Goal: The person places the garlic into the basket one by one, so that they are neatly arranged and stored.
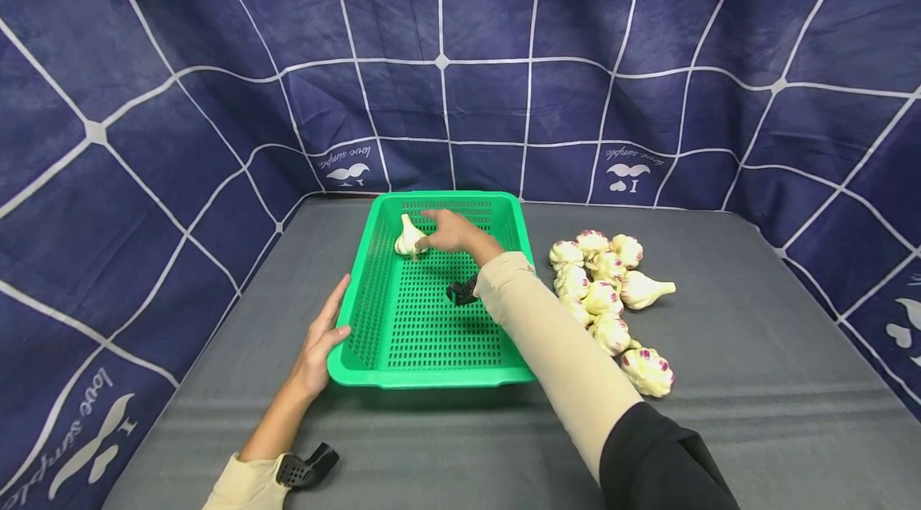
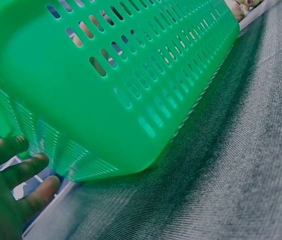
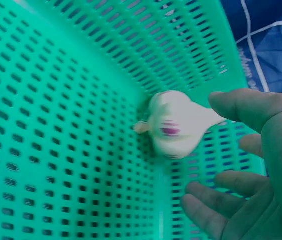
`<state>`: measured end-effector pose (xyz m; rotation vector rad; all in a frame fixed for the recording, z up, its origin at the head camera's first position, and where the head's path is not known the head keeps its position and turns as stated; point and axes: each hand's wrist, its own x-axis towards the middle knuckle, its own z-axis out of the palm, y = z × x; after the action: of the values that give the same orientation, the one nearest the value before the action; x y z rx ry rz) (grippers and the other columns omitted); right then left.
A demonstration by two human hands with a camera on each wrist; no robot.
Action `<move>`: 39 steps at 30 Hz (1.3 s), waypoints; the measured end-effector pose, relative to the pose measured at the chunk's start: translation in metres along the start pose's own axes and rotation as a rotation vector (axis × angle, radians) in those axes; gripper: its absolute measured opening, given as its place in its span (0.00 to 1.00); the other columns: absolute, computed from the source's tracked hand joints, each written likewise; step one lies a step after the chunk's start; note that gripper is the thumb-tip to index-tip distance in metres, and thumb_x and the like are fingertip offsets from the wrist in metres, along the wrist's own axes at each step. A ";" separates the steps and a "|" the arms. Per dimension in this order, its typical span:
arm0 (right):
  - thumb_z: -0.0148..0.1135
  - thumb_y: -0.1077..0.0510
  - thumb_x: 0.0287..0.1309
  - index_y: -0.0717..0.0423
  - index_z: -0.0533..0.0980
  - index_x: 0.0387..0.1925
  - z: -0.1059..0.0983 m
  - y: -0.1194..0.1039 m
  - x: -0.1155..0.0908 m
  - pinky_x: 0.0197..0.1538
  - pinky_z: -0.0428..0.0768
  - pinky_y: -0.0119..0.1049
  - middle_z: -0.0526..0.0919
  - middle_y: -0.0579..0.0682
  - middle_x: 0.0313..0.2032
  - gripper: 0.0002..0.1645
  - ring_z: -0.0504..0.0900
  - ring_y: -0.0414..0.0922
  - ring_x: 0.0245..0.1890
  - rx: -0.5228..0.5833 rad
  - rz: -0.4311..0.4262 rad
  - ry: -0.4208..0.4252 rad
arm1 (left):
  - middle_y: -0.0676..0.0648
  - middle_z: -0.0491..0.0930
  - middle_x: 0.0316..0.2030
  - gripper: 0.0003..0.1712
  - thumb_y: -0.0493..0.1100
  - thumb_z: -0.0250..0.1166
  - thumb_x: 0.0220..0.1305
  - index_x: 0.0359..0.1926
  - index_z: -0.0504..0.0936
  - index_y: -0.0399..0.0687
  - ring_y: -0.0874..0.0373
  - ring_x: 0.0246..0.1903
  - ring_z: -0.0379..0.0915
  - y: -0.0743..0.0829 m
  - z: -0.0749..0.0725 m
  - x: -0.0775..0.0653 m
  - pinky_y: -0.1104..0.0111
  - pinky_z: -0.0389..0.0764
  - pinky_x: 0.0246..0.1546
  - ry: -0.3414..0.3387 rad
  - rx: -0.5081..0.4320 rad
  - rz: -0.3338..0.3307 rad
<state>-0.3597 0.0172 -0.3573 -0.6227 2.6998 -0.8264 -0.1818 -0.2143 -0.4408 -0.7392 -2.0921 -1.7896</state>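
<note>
A green plastic basket (image 1: pixel 446 372) with slotted walls stands on the grey table. Inside it, at the far left corner, lies one garlic bulb (image 3: pixel 178 125), white with a purple patch. My right hand (image 1: pixel 453 232) reaches into the basket beside that bulb; the right wrist view shows thumb and fingers spread around its stem side, not closed on it. At the basket's left side, my left hand (image 1: pixel 316 346) rests with extended fingers against the outer wall and the thumb at the rim. In the left wrist view, its fingers (image 2: pixel 26 170) are straight.
Right of the basket, several garlic bulbs (image 1: pixel 603 298) lie in a close group on the table, one with its stem pointing right. A blue cloth with white lines (image 1: pixel 489 102) hangs behind and along both sides of the table (image 1: pixel 755 334).
</note>
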 end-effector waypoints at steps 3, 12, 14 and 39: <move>0.63 0.49 0.63 0.55 0.58 0.75 -0.008 -0.006 -0.005 0.69 0.62 0.44 0.63 0.51 0.72 0.44 0.61 0.52 0.71 -0.026 -0.028 -0.012 | 0.34 0.50 0.74 0.39 0.29 0.42 0.60 0.75 0.51 0.29 0.68 0.72 0.46 0.000 0.000 -0.001 0.79 0.50 0.66 0.006 -0.005 0.005; 0.62 0.46 0.64 0.55 0.60 0.74 -0.027 -0.014 -0.021 0.67 0.66 0.45 0.64 0.52 0.71 0.42 0.63 0.52 0.70 -0.105 -0.075 -0.067 | 0.49 0.54 0.75 0.38 0.27 0.41 0.60 0.73 0.50 0.26 0.68 0.72 0.47 0.001 0.002 -0.004 0.79 0.50 0.66 -0.001 -0.034 0.042; 0.62 0.46 0.64 0.55 0.60 0.74 -0.033 -0.015 -0.025 0.67 0.65 0.45 0.64 0.53 0.71 0.41 0.62 0.52 0.70 -0.105 -0.086 -0.079 | 0.48 0.54 0.75 0.38 0.27 0.41 0.60 0.73 0.50 0.25 0.68 0.72 0.47 0.001 0.003 -0.004 0.79 0.50 0.66 0.002 -0.040 0.049; 0.66 0.58 0.62 0.61 0.69 0.67 -0.087 0.044 -0.111 0.53 0.80 0.44 0.72 0.60 0.64 0.33 0.81 0.55 0.53 0.188 -0.298 0.066 | 0.53 0.56 0.73 0.38 0.28 0.41 0.61 0.74 0.48 0.25 0.67 0.71 0.50 0.001 0.005 -0.002 0.79 0.52 0.65 -0.007 -0.098 0.039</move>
<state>-0.3071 0.1432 -0.2999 -0.9831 2.5798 -1.1762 -0.1786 -0.2099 -0.4420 -0.8071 -1.9924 -1.8829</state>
